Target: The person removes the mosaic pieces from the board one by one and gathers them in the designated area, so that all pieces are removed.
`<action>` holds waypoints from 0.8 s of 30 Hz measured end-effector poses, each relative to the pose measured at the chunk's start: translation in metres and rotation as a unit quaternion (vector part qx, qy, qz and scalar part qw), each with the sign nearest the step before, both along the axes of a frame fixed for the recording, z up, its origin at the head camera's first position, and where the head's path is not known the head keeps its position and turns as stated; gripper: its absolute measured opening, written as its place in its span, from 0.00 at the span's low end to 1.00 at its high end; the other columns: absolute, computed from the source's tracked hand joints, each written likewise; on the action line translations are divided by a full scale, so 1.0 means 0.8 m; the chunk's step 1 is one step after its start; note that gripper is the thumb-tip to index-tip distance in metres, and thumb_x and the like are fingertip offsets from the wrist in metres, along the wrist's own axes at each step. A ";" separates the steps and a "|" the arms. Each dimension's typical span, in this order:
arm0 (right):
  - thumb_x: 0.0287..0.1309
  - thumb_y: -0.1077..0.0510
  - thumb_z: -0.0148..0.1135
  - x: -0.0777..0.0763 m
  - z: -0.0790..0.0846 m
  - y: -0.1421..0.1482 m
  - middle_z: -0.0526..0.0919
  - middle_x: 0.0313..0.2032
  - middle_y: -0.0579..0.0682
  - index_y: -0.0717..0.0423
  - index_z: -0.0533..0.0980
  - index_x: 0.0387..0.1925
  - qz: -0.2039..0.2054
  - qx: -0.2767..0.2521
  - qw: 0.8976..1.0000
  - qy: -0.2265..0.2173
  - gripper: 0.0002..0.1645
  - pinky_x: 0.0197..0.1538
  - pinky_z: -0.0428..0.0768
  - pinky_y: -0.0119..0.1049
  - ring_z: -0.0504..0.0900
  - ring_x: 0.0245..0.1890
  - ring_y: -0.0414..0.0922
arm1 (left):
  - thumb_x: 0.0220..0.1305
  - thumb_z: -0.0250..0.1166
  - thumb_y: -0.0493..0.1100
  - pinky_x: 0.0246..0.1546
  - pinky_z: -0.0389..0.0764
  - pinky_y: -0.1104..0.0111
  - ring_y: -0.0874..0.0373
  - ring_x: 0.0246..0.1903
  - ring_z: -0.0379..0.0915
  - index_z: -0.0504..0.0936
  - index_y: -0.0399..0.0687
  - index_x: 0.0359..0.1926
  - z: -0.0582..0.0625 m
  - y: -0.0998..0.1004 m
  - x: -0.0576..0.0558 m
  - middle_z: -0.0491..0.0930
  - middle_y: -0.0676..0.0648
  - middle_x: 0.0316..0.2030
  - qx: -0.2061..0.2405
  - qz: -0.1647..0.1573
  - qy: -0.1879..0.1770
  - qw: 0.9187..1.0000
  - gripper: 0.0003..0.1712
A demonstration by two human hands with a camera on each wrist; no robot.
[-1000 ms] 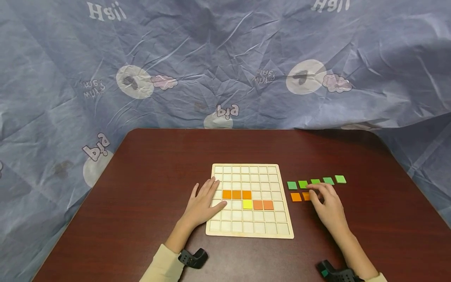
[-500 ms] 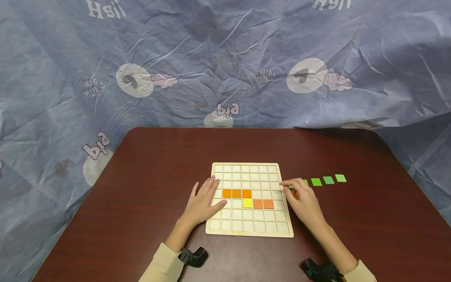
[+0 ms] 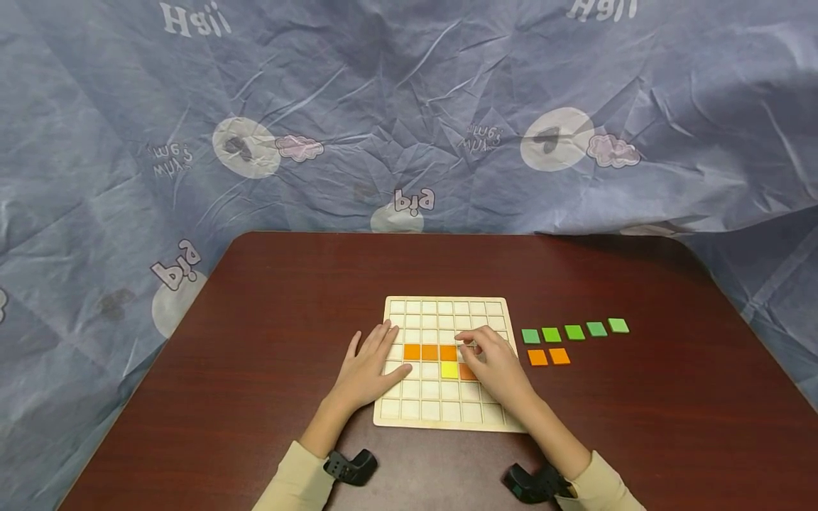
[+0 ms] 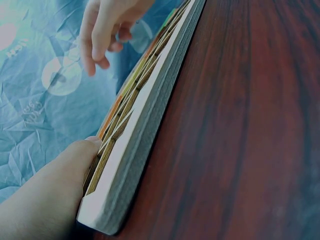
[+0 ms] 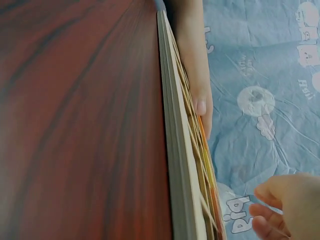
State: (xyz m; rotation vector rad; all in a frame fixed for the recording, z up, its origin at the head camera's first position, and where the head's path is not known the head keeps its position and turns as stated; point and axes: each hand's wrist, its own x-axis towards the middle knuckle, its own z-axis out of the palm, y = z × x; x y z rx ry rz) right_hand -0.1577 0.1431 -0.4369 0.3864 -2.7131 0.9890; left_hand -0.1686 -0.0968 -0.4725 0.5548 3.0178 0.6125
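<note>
Grid board, pale wood, lies flat on the worktop, in front of the person and taken here as reference for all places. Progress: five tiles visible in its cells. Three orange tiles sit side by side in the middle row; a yellow tile sits one row nearer the person, below the rightmost orange; a reddish-orange tile lies just right of the yellow. Cells under the right hand are hidden (no count there). Off the board, just beyond its right edge: five green tiles in a line, two loose orange tiles nearer the person. Judgement: partway, with those seven unplaced.

Orientation: board looks about square, so I record no long axis; one edge faces the person, nearly squarely. The orange row runs left to right across it.

Left hand: fingers spread on the board's left side, gripping nothing visible. Right hand: over the board's right half, fingers bent, tips clear of the surface in the left wrist view. Whether they pinch a tile, I cannot tell.
</note>
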 end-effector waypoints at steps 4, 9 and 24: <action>0.54 0.57 0.60 -0.003 -0.007 -0.010 0.78 0.34 0.42 0.47 0.79 0.40 -0.004 -0.003 1.000 -0.022 0.10 0.38 0.67 0.34 0.73 0.31 0.37 | 0.59 0.44 0.70 0.68 0.37 0.51 0.57 0.70 0.44 0.49 0.53 0.70 0.000 0.000 0.001 0.45 0.51 0.71 0.001 0.001 0.002 1.000 0.45; 0.53 0.56 0.62 -0.007 -0.016 -0.014 0.77 0.31 0.43 0.48 0.80 0.39 -0.015 -0.003 0.999 -0.030 0.09 0.38 0.64 0.34 0.73 0.32 0.38 | 0.59 0.45 0.70 0.68 0.38 0.51 0.56 0.70 0.44 0.50 0.53 0.70 0.001 0.000 0.001 0.46 0.51 0.71 0.001 0.002 0.005 1.000 0.44; 0.50 0.53 0.64 -0.008 -0.028 -0.011 0.76 0.33 0.43 0.46 0.80 0.40 -0.010 0.008 0.999 -0.046 0.13 0.39 0.61 0.35 0.72 0.33 0.38 | 0.59 0.44 0.70 0.68 0.37 0.51 0.56 0.70 0.44 0.49 0.54 0.71 -0.002 0.001 0.001 0.46 0.51 0.71 -0.003 0.003 0.001 1.000 0.45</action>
